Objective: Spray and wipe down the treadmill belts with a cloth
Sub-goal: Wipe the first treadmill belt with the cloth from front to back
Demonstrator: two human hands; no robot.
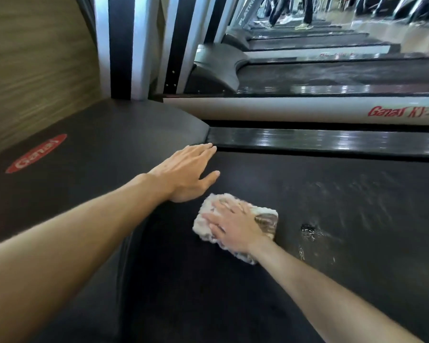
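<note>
— Where is the cloth [235,226] now?

— It lies flat on the black treadmill belt [332,194], near the front end of it, close to the motor cover [97,144]. It is a pale, fluffy cloth, folded in a thick pad. My right hand [235,225] is on top of it.

— Do you grip it?

— No, I press it. My fingers [221,206] on that hand are straight and spread over the cloth, the palm is down. Nothing is curled around it.

— And your other hand?

— My left hand [188,173] rests on the belt just beyond the cloth, a little apart from it. The fingers are stretched out and lie together, released, holding nothing. The fingertips reach to the edge where the belt meets the glossy side rail [332,141].

— Is the belt wet?

— To the right of the cloth I see a small patch of wet drops [310,230] and some pale streaks on the dark surface.

— What is around?

— The motor cover has a red oval logo [36,153]. Behind the rail there is a white side panel with red letters [394,112], and the next treadmill [332,75] stands beside mine, with more of them further back. At the far top I see the legs of a person [290,11], blurred. On my left there is a wood-pattern wall [30,70].
</note>
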